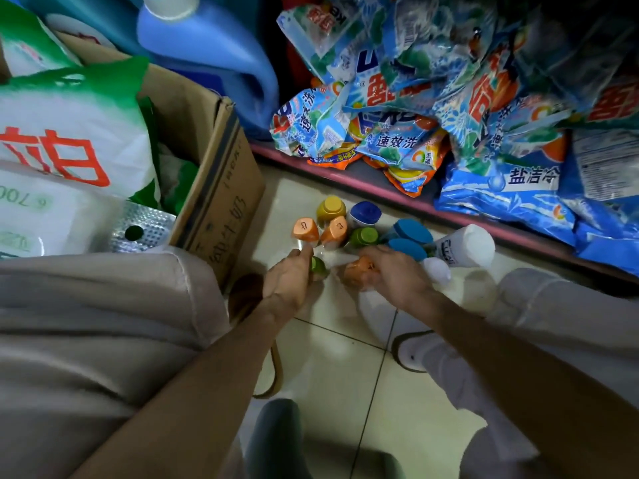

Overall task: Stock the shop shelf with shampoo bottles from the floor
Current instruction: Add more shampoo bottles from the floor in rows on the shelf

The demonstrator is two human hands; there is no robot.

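Head view looks down on a cluster of shampoo bottles (359, 229) standing on the tiled floor (345, 375) just below the low shelf edge (380, 174), which is piled with detergent bags (449, 126). Left hand (294, 281) has its fingers curled round a green-capped bottle (318, 266), while the right hand (394, 271) grips an orange-capped bottle (358, 271). A cardboard box (221, 188) stands just beside the cluster.
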